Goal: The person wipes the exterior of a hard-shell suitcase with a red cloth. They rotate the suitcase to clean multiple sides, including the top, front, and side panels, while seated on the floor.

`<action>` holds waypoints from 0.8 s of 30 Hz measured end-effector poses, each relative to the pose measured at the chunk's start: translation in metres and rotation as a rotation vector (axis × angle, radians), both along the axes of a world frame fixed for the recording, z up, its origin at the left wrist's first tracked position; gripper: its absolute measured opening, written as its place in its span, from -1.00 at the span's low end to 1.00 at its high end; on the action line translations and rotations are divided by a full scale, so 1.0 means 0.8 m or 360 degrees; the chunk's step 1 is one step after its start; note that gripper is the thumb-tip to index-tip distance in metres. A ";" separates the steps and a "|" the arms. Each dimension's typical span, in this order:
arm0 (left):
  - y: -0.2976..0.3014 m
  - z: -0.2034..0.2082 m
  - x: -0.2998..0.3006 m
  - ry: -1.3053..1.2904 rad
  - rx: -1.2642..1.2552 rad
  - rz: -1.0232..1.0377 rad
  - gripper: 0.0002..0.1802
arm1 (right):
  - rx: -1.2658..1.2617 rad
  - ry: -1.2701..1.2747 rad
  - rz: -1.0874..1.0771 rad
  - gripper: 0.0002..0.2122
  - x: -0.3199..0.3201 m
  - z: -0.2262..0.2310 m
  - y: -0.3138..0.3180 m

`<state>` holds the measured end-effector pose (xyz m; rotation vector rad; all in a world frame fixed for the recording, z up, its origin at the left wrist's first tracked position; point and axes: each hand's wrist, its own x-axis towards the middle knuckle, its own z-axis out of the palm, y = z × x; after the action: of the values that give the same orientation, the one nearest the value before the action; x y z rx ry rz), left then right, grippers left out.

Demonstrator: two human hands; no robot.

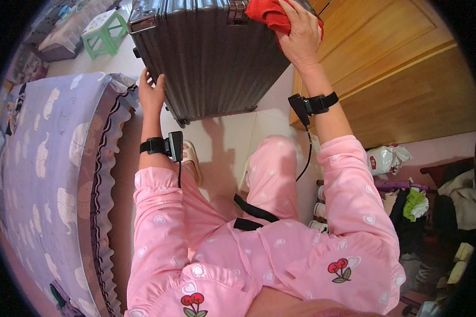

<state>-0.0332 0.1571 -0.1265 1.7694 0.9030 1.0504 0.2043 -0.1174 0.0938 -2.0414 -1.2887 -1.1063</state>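
A dark grey ribbed suitcase [217,63] stands in front of me on small wheels, its top cut off by the upper edge of the picture. My left hand [152,91] rests against its lower left edge, thumb on the ribbed face and fingers spread round the side. At the upper right corner my right hand [300,37] presses a bunched red cloth [269,15] to the case, fingers curled over the fabric. A metal latch [237,11] shows just left of the cloth.
To the left is a bed or table under a purple ruffled cover [47,158]. A green-legged stool [104,33] stands behind it. A wooden cabinet [391,63] rises close on the right. Clothes [415,203] and a white plastic bag [386,159] lie lower right.
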 end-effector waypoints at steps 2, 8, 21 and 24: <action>-0.004 0.004 0.002 0.0048 0.0017 0.0051 -0.20 | 0.0050 -0.0078 -0.0009 -0.42 -0.004 -0.011 -0.002; -0.014 0.010 0.002 0.0093 0.0112 0.0094 -0.24 | 0.0297 -0.0106 0.0141 -0.36 -0.009 -0.077 0.018; -0.024 0.032 -0.016 0.0397 0.0193 0.0222 -0.47 | 0.0302 -0.0258 0.0612 -0.46 -0.039 0.002 0.017; -0.029 0.038 -0.017 0.0459 0.0201 0.0264 -0.51 | 0.0153 -0.0218 0.0569 -0.47 -0.028 0.050 0.045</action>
<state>-0.0464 0.1342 -0.0959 2.0136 1.2000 0.9889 0.1823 -0.0816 0.1339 -1.6072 -1.5614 -1.1272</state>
